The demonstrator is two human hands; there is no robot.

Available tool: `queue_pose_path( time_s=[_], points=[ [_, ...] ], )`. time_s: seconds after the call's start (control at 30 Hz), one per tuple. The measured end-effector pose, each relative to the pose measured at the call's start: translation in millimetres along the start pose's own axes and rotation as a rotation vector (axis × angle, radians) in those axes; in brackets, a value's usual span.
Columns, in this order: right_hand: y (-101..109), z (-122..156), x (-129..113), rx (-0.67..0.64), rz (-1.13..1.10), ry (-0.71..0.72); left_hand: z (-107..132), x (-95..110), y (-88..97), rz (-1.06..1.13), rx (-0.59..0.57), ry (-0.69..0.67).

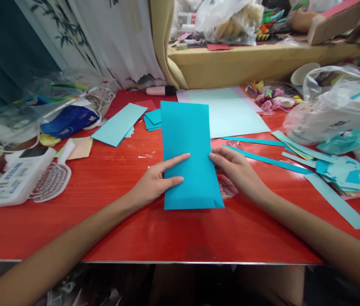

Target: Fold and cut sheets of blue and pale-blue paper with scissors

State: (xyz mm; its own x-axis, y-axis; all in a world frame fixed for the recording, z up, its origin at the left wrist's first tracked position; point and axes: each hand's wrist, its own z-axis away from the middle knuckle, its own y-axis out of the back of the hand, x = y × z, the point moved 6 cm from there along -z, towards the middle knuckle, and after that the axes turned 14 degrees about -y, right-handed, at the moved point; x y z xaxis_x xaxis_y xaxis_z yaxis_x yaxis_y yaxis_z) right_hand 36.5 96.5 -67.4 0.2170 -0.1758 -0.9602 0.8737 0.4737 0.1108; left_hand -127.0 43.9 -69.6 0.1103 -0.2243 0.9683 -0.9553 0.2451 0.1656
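Note:
A tall blue sheet of paper (188,131) is held up over the red table, its lower right corner slightly creased. My left hand (157,178) grips its left side, with the thumb and index finger lying on the front and the other fingers hidden behind. At the right edge, my right hand (233,163) pinches the sheet between thumb and fingers. Behind it to the left lie a stack of pale blue cut pieces (120,124) and some smaller blue pieces (153,120). Farther back rests a large pale sheet (231,114).
Blue paper strips (269,159) and a heap of paper offcuts (348,174) lie at the right, near a plastic bag (329,106). A hairbrush (52,180), a white box-like pack (17,178) and a blue packet (69,122) are at the left. The table's front edge (180,262) runs nearest me.

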Motion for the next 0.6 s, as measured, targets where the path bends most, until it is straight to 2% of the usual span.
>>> queue_pose_path(
  time_s=[0.07, 0.13, 0.23, 0.3, 0.4, 0.6],
  points=[
    [18, -5, -8, 0.152, 0.222, 0.092, -3, 3, 8.2, -0.078, 0.040, -0.059],
    [31, -11, -15, 0.289, 0.555, 0.190, -5, 6, 17.0, -0.156, 0.089, -0.116],
    [38, -20, -13, 0.326, 0.962, 0.231, -8, 10, 25.9, -0.254, 0.133, -0.173],
    [39, -22, -10, 0.312, 1.053, 0.221, -8, 12, 28.4, -0.305, 0.134, -0.195],
    [37, -17, -11, 0.319, 1.051, 0.212, -8, 14, 29.8, -0.370, 0.124, -0.221],
    [21, -7, -10, 0.250, 1.182, 0.139, -7, 16, 35.0, -0.448, 0.166, -0.265]
  ],
)
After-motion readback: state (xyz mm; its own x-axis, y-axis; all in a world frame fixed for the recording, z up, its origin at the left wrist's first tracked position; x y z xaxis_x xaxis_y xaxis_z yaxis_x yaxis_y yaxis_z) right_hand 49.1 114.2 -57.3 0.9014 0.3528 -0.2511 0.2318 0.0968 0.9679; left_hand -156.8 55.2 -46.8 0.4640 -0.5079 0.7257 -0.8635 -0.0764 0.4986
